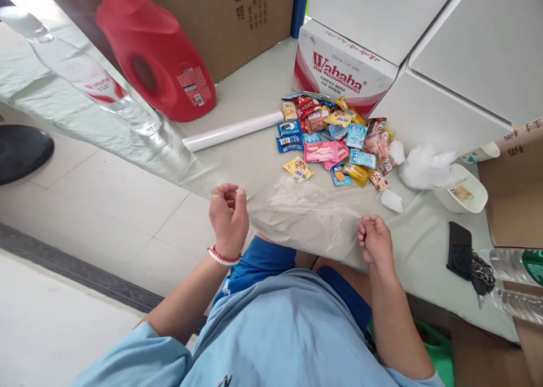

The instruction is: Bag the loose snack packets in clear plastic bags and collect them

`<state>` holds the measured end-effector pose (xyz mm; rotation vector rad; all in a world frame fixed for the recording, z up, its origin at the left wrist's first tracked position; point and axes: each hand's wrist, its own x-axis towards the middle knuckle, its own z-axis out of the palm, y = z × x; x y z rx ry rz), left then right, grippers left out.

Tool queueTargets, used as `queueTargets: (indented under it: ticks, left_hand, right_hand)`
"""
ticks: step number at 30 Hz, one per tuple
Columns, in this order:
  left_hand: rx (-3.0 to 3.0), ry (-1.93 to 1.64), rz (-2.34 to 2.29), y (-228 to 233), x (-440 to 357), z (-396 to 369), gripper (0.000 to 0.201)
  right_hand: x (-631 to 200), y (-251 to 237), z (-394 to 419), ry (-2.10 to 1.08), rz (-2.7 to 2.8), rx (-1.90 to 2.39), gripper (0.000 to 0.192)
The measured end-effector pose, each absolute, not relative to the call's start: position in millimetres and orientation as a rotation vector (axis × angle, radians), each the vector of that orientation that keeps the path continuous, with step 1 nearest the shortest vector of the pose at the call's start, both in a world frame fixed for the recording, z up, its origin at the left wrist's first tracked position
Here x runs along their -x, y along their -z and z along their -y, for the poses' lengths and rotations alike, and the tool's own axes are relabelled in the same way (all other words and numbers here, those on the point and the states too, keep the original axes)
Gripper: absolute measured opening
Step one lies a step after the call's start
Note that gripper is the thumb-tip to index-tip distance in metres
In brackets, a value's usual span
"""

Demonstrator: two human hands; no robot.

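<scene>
You hold a clear plastic bag stretched at the counter edge, your left hand pinching its nine-o'clock end, your right hand its three-o'clock end, wrists raised. Opening its mouth looks like the step; next calls for parting the film. Snack packets lie at twelve o'clock.

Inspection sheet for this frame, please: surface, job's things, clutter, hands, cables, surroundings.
Surface: table under a pale cover.
Job's things: clear plastic bag, stretched flat between both hands at the table edge.
Clutter: snack packets in a heap, white roll, red jug, Wahaha carton, bowl, phone, keys.
Hands: left hand and right hand pinch the bag's ends.
Cables: nothing seen.
Surroundings: tiled floor, cardboard box.
</scene>
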<state>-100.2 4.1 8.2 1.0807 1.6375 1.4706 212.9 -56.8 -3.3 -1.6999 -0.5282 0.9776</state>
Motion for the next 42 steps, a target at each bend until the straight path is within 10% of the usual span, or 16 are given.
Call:
queueTargets:
  ticks: [7, 13, 18, 28, 36, 42]
  left_hand:
    - [-2.585, -0.929, -0.742, 5, 33, 55, 0.026]
    - [-2.708, -0.468, -0.751, 42, 0, 43, 0.022]
    - [-2.707, -0.425, -0.718, 36, 10, 39, 0.021]
    - [-2.34, -0.438, -0.799, 14, 77, 53, 0.037]
    - [-2.443, -0.618, -0.998, -54, 67, 39, 0.031]
    - [-2.617, -0.605, -0.968, -14, 4, 2, 0.035]
  right_hand:
    - [-205, 11, 82, -1.151, 0.547, 1.648, 0.044]
    - [-214, -27, 91, -0.398, 1.678, 1.846, 0.056]
    - [-184, -50, 43, -0.483, 2.391, 1.609, 0.038]
    - [-265, -4, 26, -0.533, 1.115, 1.97, 0.028]
    - [-299, -10, 59, -0.26, 1.393, 2.201, 0.036]
    - [-287, -82, -4, 0.072, 1.663, 1.966, 0.026]
